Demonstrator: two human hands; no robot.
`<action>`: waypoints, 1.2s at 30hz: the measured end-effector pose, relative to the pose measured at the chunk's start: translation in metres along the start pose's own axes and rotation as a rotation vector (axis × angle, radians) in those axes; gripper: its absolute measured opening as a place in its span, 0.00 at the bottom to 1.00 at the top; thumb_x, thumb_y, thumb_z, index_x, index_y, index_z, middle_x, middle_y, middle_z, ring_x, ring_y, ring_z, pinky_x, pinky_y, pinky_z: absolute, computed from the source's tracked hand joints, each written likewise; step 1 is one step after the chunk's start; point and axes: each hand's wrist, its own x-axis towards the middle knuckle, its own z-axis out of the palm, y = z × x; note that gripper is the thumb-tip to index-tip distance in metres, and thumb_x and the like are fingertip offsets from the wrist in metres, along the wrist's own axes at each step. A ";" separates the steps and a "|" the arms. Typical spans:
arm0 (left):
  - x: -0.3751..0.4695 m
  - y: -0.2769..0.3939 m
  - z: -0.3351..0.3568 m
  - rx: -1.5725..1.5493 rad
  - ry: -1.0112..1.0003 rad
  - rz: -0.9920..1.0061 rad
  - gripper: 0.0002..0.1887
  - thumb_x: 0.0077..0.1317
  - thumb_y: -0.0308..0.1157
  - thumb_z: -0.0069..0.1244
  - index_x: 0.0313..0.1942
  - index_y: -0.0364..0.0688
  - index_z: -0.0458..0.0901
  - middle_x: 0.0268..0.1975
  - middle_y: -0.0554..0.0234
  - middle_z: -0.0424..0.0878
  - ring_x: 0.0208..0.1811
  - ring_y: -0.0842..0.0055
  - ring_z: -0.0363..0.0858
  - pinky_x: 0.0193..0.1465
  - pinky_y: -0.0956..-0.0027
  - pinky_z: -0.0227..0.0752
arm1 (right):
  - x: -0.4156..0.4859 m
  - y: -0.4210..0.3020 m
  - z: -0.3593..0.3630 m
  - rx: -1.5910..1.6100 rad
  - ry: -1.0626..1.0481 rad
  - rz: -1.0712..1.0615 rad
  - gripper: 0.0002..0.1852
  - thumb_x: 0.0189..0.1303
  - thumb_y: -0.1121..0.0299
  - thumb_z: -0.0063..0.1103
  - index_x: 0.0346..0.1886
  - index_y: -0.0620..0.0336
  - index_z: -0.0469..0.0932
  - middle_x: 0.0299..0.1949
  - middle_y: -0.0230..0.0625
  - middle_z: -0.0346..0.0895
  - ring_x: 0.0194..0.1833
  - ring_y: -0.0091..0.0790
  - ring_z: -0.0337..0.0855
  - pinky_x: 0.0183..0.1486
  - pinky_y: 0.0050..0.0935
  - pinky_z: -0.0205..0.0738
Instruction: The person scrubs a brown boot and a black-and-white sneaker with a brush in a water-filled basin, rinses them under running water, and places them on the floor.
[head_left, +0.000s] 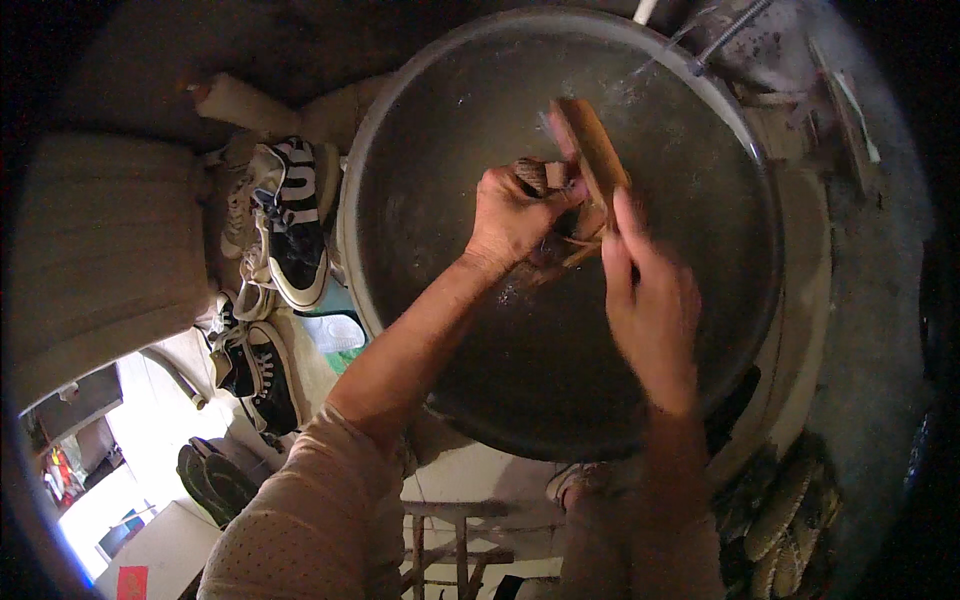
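Over a wide, dark round basin (358, 225) holding water, both my hands work close together. My left hand (510, 214) is curled around a brownish object (531, 174) with a ridged surface and a pale block-like end; blur and my fingers hide what it is. Pinched between the thumb and fingers of my right hand (652, 300) is a flat, tan wooden piece (596, 150), perhaps a brush back, tilted and touching or very near the left hand's object. Thin tan strips (581, 251) show beneath, between the two hands.
A metal hose (731, 34) reaches the basin's upper right rim, with water spraying. Left of the basin lie a large black-and-white sneaker (296, 240), smaller sneakers (266, 375) and dark green slippers (214, 480). More footwear (784, 525) sits lower right. A wooden stool (457, 514) stands below.
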 end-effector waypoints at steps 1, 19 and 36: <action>-0.001 0.002 0.007 -0.039 0.005 -0.034 0.10 0.52 0.31 0.62 0.31 0.34 0.82 0.26 0.60 0.85 0.28 0.87 0.78 0.35 0.74 0.74 | 0.014 0.004 0.000 -0.056 -0.014 0.066 0.19 0.66 0.63 0.49 0.60 0.50 0.72 0.40 0.52 0.79 0.40 0.54 0.79 0.43 0.43 0.71; 0.002 -0.006 0.005 -0.563 0.175 -0.111 0.07 0.57 0.25 0.59 0.36 0.35 0.83 0.33 0.66 0.83 0.34 0.82 0.77 0.39 0.72 0.73 | 0.000 0.020 0.031 -0.125 0.124 -0.037 0.25 0.64 0.63 0.51 0.65 0.54 0.66 0.43 0.50 0.76 0.36 0.51 0.79 0.40 0.39 0.72; 0.037 -0.022 -0.045 -0.563 0.329 -0.255 0.11 0.60 0.29 0.58 0.41 0.37 0.78 0.37 0.67 0.79 0.39 0.80 0.76 0.44 0.72 0.71 | -0.028 0.108 0.073 0.044 0.020 0.215 0.28 0.65 0.65 0.49 0.69 0.52 0.59 0.50 0.56 0.72 0.45 0.52 0.77 0.46 0.40 0.73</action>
